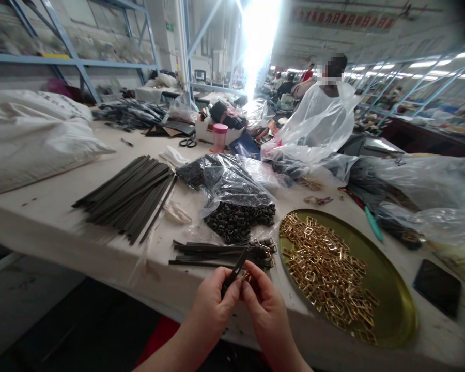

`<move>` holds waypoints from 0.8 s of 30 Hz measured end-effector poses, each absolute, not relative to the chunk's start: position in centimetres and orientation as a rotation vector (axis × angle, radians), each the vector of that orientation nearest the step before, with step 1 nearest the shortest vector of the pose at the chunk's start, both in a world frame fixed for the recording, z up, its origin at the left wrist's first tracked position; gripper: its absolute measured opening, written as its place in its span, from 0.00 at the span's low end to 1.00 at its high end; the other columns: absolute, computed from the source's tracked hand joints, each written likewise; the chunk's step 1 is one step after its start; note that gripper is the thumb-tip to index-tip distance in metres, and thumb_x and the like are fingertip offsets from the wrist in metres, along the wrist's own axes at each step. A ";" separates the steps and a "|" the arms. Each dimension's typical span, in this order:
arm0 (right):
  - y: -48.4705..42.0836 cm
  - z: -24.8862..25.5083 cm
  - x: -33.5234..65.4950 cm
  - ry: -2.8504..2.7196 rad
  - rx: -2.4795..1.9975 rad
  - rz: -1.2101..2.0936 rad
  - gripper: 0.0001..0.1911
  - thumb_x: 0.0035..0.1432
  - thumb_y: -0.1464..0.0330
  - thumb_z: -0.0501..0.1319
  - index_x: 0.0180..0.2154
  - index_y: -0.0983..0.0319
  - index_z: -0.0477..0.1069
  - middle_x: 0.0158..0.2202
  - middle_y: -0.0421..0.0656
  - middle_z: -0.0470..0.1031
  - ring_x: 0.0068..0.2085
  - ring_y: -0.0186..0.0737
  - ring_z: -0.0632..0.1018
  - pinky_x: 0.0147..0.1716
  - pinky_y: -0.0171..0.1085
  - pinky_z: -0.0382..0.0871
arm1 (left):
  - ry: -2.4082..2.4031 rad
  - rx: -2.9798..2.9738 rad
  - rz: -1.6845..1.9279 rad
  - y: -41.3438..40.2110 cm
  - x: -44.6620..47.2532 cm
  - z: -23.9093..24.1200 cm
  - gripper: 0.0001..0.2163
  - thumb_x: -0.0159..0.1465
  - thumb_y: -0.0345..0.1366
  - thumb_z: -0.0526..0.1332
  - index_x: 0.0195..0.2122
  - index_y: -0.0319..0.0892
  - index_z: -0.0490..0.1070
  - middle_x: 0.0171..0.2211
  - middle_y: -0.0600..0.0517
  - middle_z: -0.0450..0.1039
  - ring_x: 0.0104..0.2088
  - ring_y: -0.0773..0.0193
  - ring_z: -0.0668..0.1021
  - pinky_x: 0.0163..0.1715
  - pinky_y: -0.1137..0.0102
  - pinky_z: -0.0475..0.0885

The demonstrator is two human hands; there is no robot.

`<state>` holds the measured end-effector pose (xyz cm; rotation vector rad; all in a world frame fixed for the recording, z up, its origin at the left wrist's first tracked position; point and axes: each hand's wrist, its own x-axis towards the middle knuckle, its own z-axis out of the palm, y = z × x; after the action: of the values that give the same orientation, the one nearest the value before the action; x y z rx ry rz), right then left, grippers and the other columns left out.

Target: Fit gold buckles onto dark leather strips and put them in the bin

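Observation:
My left hand (213, 302) is closed in a pinch on a thin black strap (235, 269) that sticks up and away from me. My right hand (265, 302) is closed right beside it, its fingertips pinching a small gold buckle (247, 277) at the strap. Both hands hover over the near table edge. Just beyond them lies a small stack of straps with fitted buckles (220, 254). To the right is a round gold tray (391, 289) heaped with several gold buckles (325, 268).
A bundle of long black straps (129, 196) lies to the left, a clear bag of dark rings (236, 214) ahead, a black phone (437, 287) at the right. A big white sack (31, 137) sits far left. A person in a plastic cover (321, 119) works across the table.

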<state>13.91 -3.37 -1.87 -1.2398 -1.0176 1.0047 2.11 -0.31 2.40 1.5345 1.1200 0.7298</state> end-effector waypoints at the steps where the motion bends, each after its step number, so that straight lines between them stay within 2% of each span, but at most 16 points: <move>1: -3.3 -2.1 13.8 -1.040 -1.247 0.952 0.16 0.54 0.64 0.58 0.45 0.60 0.65 0.37 0.44 0.75 0.38 0.38 0.76 0.37 0.35 0.71 | 1.127 1.529 0.736 -0.3 2.1 2.4 0.13 0.61 0.43 0.53 0.34 0.38 0.67 0.31 0.49 0.72 0.34 0.61 0.73 0.35 0.69 0.65; 6: -2.9 -2.4 13.9 -1.195 -1.273 0.718 0.07 0.54 0.68 0.58 0.38 0.60 0.66 0.31 0.41 0.75 0.31 0.34 0.76 0.29 0.31 0.72 | 1.150 1.493 0.723 0.0 2.0 2.3 0.14 0.61 0.44 0.52 0.34 0.38 0.67 0.31 0.49 0.71 0.33 0.60 0.72 0.34 0.69 0.64; 12: -2.7 -2.1 14.4 -1.376 -1.267 0.474 0.09 0.55 0.73 0.56 0.39 0.58 0.67 0.33 0.41 0.75 0.33 0.33 0.76 0.32 0.30 0.72 | 1.149 1.465 0.724 0.4 2.3 1.8 0.14 0.61 0.45 0.53 0.32 0.38 0.67 0.26 0.52 0.67 0.30 0.63 0.69 0.32 0.71 0.64; 20: -2.1 -2.5 14.6 -1.330 -1.227 0.627 0.03 0.55 0.73 0.56 0.33 0.60 0.66 0.32 0.41 0.74 0.30 0.33 0.75 0.28 0.30 0.72 | 1.163 1.447 0.717 0.7 2.4 1.3 0.14 0.60 0.45 0.53 0.30 0.38 0.66 0.26 0.53 0.67 0.30 0.64 0.69 0.32 0.71 0.63; 24: -2.0 -2.5 14.9 -1.348 -1.210 0.656 0.05 0.55 0.73 0.56 0.35 0.59 0.66 0.31 0.40 0.73 0.30 0.32 0.75 0.28 0.30 0.72 | 1.150 1.445 0.701 0.8 2.3 1.2 0.14 0.60 0.45 0.53 0.32 0.38 0.67 0.28 0.52 0.69 0.31 0.63 0.70 0.32 0.71 0.63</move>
<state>14.88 -1.98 -2.54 -1.2099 -1.3484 0.6562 2.33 0.78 1.20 1.4446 1.1503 0.7015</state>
